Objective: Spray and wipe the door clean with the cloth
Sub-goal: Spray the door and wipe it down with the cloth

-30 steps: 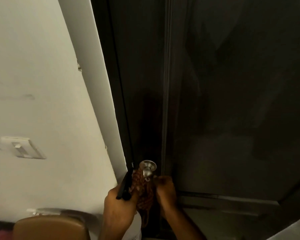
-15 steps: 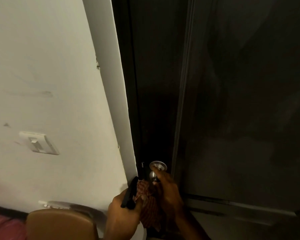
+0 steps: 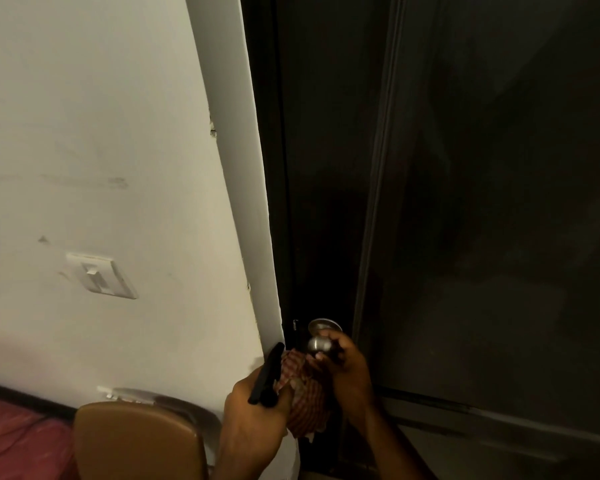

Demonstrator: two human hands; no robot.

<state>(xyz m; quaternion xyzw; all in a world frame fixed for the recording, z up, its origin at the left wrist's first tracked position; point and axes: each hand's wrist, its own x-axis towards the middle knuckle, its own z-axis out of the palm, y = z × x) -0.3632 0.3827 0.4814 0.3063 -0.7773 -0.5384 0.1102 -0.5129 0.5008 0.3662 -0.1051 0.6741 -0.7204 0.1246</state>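
Since a second ago the right hand (image 3: 343,368) has gone from below the knob (image 3: 321,342) to wrapping its fingers round it, and the camera has swung so the wall takes more of the left. That hand is now closed on the metal knob, which juts from the dark door (image 3: 482,220) near its left edge, just right of the white frame (image 3: 236,202). Left of the knob and a little lower, the left hand (image 3: 257,410) is closed round the black trigger head of the sprayer (image 3: 265,374), its white body mostly hidden below the fist; the head's long axis slants up toward the knob. Between the two hands, just under the knob, hangs the red checked cloth (image 3: 305,393); which hand pinches it I cannot tell, though it seems bunched against the left. The door's panel stretches up and to the right of the knob, so the right hand is nearer the surface to be wiped. My guess is that the knob is being gripped to steady or swing the door before more spraying. Left of the knob and low down stands a brown chair back (image 3: 136,441) close to the left forearm, which could crowd that elbow; further left on the wall is a switch (image 3: 101,275).
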